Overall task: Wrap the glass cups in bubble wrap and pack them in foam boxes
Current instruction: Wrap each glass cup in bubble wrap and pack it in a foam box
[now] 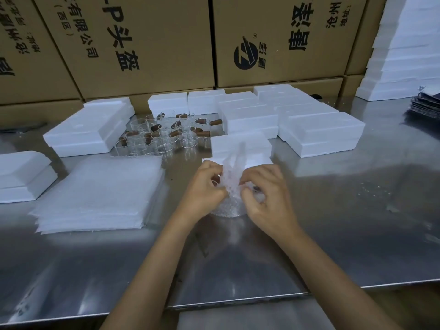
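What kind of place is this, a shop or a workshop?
Most likely a packing station in a small warehouse: printed cardboard cartons stacked behind, foam boxes and a bubble wrap stack on a steel table.

Dim, soft focus; glare on steel table (357, 186).

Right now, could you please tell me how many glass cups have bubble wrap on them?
1: the wrapped cup nearest the camera, gripped by the left hand and right hand. The bare cups stand behind it among the foam boxes, whose insides are hidden.
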